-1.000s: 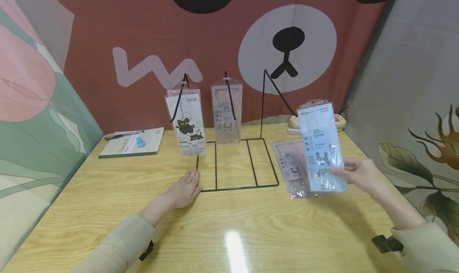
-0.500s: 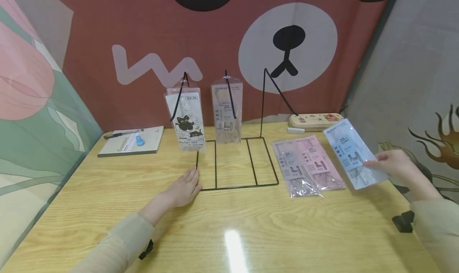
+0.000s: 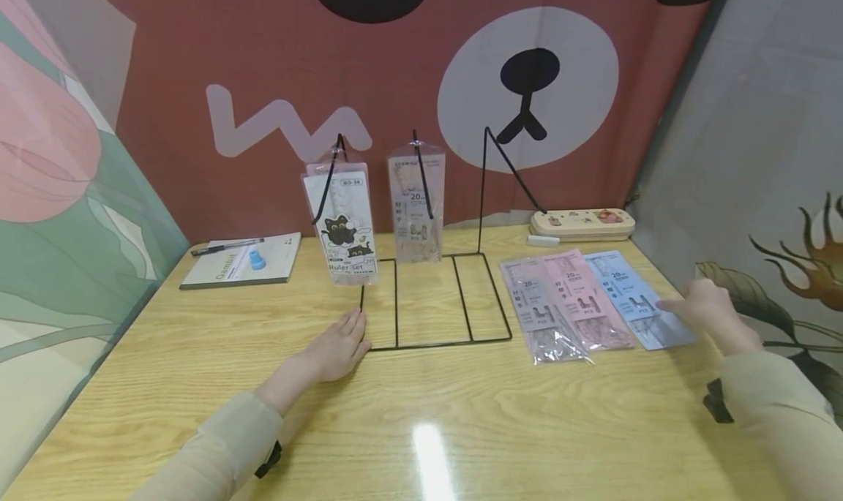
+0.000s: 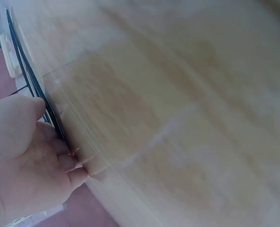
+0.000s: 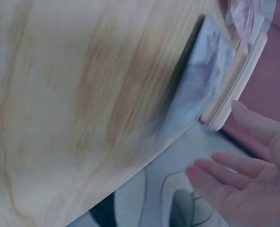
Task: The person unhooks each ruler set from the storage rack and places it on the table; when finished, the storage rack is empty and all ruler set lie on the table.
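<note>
A black wire display rack [image 3: 435,345] stands on the wooden table with three hooks. My left hand [image 3: 336,351] rests flat at its front left corner, fingertips against the base wire. From the left hook hangs a ruler set [image 3: 342,245] printed with black cats; a clear-bagged ruler pack [image 3: 403,230] hangs from the middle one. Nothing hangs on the right hook. Right of the rack lie a lilac ruler pack [image 3: 527,296], a pink one [image 3: 576,285] and a blue one [image 3: 626,285]. Beside the blue pack is my right hand [image 3: 714,314], fingers spread and holding nothing in the right wrist view.
A beige patterned case [image 3: 582,224] lies at the back right, with a small white block [image 3: 543,240] before it. On the back left, a notebook [image 3: 279,256] carries a pen [image 3: 227,247] and a small blue object [image 3: 256,260]. A printed curtain [image 3: 263,186] hangs behind the table.
The right hand has carried the blue ruler pack right and down, laid it beside the pink one and let go. The left hand has stayed on the rack.
</note>
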